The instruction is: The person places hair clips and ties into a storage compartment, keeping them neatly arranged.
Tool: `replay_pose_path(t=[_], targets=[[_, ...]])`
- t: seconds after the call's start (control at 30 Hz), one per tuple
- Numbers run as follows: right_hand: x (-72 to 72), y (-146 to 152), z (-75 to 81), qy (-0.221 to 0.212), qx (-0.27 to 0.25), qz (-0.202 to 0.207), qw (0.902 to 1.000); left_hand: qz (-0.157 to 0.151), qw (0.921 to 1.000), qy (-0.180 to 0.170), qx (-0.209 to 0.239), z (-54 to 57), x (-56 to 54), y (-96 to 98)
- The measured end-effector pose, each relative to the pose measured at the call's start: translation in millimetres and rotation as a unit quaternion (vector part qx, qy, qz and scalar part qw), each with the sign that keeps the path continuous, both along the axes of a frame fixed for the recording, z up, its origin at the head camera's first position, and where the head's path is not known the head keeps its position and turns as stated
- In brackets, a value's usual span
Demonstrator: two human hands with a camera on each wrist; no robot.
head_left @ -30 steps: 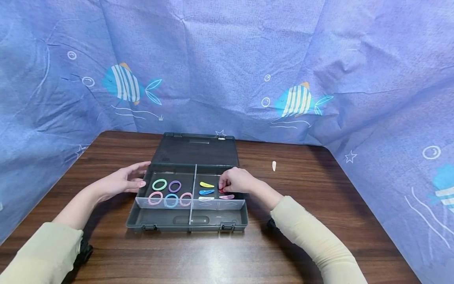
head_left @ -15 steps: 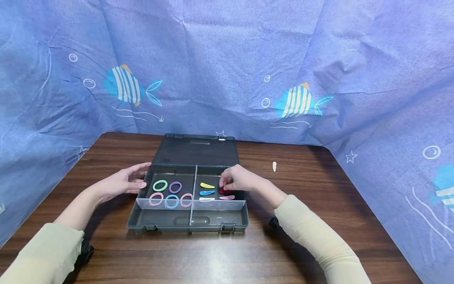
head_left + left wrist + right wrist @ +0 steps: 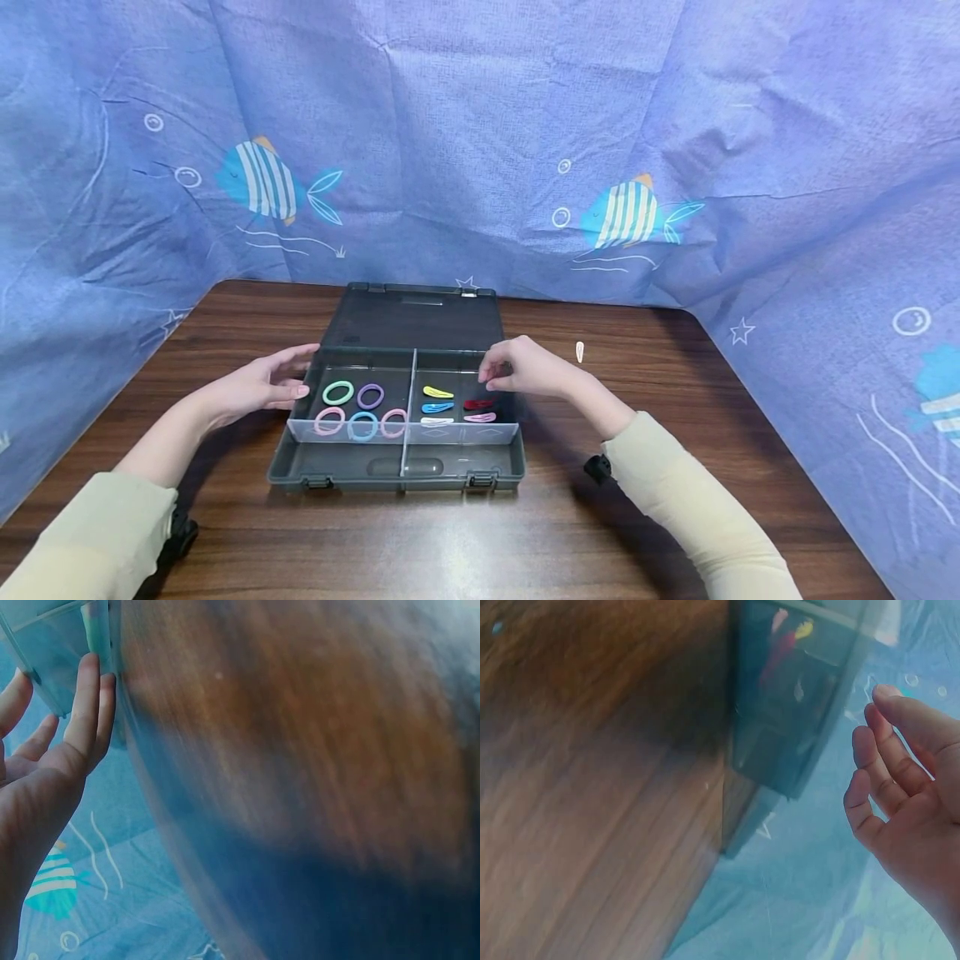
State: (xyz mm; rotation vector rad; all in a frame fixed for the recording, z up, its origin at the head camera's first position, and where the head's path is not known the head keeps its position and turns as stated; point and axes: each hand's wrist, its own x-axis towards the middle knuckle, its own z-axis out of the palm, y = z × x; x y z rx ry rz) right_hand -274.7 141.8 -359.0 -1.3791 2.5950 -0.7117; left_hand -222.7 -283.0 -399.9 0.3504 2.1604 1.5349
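A grey translucent divided box (image 3: 345, 482) lies on the table with its lid (image 3: 420, 321) folded back. My left hand (image 3: 251, 387) rests its straight fingers along the box's left side. Above the back right compartment is my right hand (image 3: 528, 367), fingers loosely bent and holding nothing. Below it lie a red hair clip (image 3: 478, 405) and a pink hair clip (image 3: 480, 417). Beside them, a yellow clip (image 3: 438, 392), a blue clip (image 3: 438, 407) and a white clip (image 3: 437, 422) form another column. Several hair ties, among them a green one (image 3: 327, 400) and a purple one (image 3: 361, 399), fill the back left compartment.
One more white hair clip (image 3: 580, 352) lies on the brown wooden table (image 3: 645, 400), right of the box. A blue fish-print cloth (image 3: 480, 150) hangs behind the table and along both sides. Clear dividers (image 3: 412, 392) stand up inside the box.
My right hand has let go of the red hair clip, which now lies in the compartment, and has lifted up and to the right. The left hand stays in place.
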Motion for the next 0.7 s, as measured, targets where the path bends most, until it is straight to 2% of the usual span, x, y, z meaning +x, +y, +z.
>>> replay_pose_path(t=[0.33, 0.7], targets=[[-0.5, 28, 12.5, 0.031, -0.029, -0.031, 0.9986, 0.003, 1.0000, -0.003, 0.002, -1.9, -0.2, -1.0], [-12.4, 65, 10.1, 0.027, -0.044, -0.107, 0.9929, 0.000, 1.0000, 0.000, 0.000, 0.0, 0.6, -0.3]])
